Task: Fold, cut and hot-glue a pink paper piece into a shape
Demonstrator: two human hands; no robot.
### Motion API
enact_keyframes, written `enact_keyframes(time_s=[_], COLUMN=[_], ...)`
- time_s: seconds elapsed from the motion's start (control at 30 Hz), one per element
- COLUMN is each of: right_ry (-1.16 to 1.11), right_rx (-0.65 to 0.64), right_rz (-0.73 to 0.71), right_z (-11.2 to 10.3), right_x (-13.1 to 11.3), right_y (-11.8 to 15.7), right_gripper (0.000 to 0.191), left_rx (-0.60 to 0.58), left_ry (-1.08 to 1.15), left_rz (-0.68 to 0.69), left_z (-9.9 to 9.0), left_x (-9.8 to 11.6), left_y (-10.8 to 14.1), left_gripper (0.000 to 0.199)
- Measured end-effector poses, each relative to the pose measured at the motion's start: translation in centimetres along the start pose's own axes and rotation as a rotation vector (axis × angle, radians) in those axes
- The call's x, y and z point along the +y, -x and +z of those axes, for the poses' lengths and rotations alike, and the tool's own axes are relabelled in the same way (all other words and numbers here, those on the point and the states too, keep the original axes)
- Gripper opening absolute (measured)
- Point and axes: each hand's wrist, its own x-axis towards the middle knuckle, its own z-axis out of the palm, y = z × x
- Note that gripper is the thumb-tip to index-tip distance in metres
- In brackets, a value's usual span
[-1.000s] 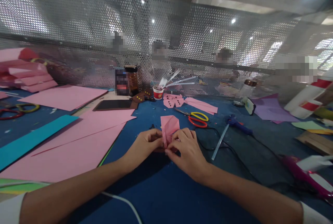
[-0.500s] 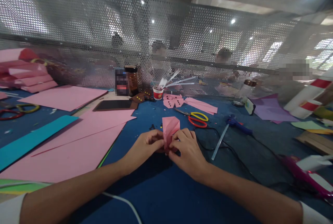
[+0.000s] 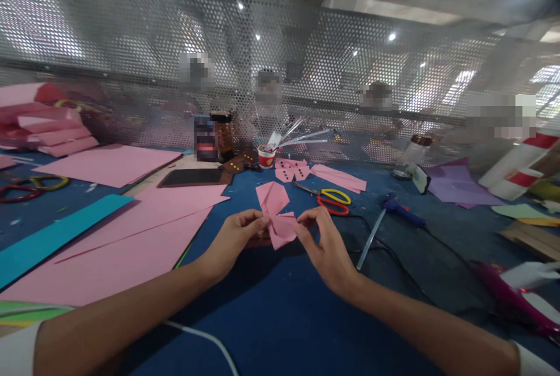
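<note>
Pink paper (image 3: 273, 207) is pinched at its left side by the left grip (image 3: 231, 241) and at its right edge by the right grip (image 3: 330, 249).

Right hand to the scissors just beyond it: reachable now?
Probably yes: the scissors lie close ahead of the right hand, nothing visible blocking, though its fingertips are at the folded pink paper.

A head-worn camera looks forward and down, close over the blue table (image 3: 262, 317), facing a perforated screen (image 3: 301, 52).
</note>
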Motion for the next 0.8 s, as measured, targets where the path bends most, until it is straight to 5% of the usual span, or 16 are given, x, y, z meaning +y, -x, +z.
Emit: enact_keyframes(time_s=[0.17, 0.3, 0.57, 0.67, 0.8], right_ry=[-0.281, -0.392, -0.245, 0.039, 0.312], right_rx=[-0.073, -0.202, -0.072, 0.069, -0.026], right_rz=[0.336, 0.443, 0.277, 0.013, -0.254], right_z=[0.8, 1.4, 1.2, 0.6, 0.1], right_x=[1.1, 1.2, 1.4, 0.9, -0.3], right_y=[-0.2, -0.1, -0.1, 0.0, 0.4], right_gripper=[0.041, 0.046, 0.042, 0.034, 0.017], left_rx=[0.033, 0.018, 0.002, 0.001, -0.035], left_ry=[0.062, 0.058, 0.065, 0.066, 0.070], left_rz=[-0.009, 0.001, -0.005, -0.006, 0.006], left_z=[-0.1, -0.1, 0.0, 0.0, 0.1], left_x=[0.0, -0.1, -0.1, 0.0, -0.1], left_y=[-0.1, -0.2, 0.0, 0.1, 0.2], left_gripper=[0.025, 0.028, 0.025, 0.025, 0.026])
